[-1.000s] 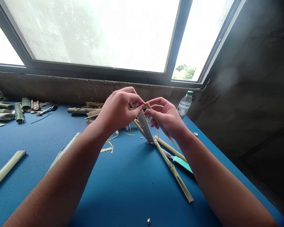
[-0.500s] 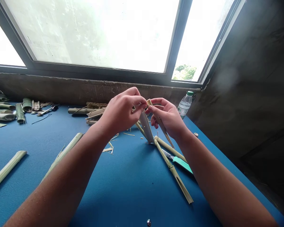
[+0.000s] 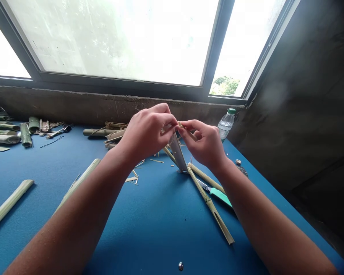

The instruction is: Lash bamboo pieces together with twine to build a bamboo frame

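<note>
My left hand (image 3: 150, 128) is closed in a pinch above the table, its fingertips meeting those of my right hand. What it pinches is too small to make out. My right hand (image 3: 205, 141) grips a thin bamboo strip (image 3: 190, 134), mostly hidden behind the fingers, with one end showing at the fingertips. Just below the hands a grey, flat, blade-like piece (image 3: 178, 154) stands slanted, its lower end on the table. Beside its foot lie a split bamboo stick (image 3: 208, 202) and a second bamboo stick (image 3: 205, 177). A knife with a turquoise handle (image 3: 221, 197) lies under my right forearm.
Behind the hands, a bamboo pile (image 3: 114, 133) lies by the wall. Bamboo pieces (image 3: 25, 135) fill the far left, and half-round lengths (image 3: 10, 206) lie nearer. A water bottle (image 3: 226, 124) stands at the table's right edge. A small shiny ball (image 3: 180, 266) is in front.
The fingers of my right hand have curled in, and the strip's long tail that hung below them no longer shows. My left hand keeps its pinch with little movement.
</note>
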Tool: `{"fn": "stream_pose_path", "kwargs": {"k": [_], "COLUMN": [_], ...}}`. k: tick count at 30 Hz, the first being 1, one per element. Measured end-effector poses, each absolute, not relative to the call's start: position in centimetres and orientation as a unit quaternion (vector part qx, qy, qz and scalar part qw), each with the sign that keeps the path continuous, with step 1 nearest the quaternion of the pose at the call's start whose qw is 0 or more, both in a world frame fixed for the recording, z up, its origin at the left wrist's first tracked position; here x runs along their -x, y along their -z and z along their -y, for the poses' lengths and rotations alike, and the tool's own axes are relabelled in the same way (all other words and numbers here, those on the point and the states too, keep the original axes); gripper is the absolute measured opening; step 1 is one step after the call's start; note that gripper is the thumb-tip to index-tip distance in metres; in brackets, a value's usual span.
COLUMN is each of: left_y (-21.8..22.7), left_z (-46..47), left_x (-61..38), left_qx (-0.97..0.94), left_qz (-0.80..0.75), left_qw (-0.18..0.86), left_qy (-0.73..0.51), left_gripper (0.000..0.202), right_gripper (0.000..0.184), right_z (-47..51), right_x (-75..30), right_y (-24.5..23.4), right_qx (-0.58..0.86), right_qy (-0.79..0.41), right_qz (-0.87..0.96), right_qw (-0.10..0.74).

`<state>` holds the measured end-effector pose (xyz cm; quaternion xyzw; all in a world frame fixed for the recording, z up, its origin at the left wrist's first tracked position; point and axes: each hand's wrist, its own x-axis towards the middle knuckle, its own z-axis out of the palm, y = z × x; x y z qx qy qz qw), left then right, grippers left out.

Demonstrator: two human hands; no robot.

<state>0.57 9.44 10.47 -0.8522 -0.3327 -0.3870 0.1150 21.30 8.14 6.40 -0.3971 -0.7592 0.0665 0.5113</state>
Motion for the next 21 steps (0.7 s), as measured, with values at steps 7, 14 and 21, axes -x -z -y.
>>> {"fn": "stream_pose_path", "kwargs": {"k": [7, 14, 21], "left_y": [-10.5, -10.6, -10.1], "left_z": [-9.3, -9.6, -9.6], "left_x": [-0.4, -0.2, -0.3], "left_qx": [0.856, 0.859, 0.865], "left_qz": [0.323, 0.319, 0.294], "left_qw": [0.133, 0.132, 0.136], "left_qy": [0.381, 0.378, 0.382], "left_gripper": [0.017, 0.016, 0.016], "right_gripper": [0.028, 0.028, 0.023], "right_z": [-7.3, -6.7, -6.6], "right_x": [-21.8, -23.4, -23.2], "right_y": [-7.5, -9.2, -9.4], "right_qx": [0.415, 0.409, 0.414], "right_qy": [0.040, 0.054, 0.078], "right_qz": [0.789, 0.814, 0.808], "right_qw": [0.451, 0.409, 0.412]}}
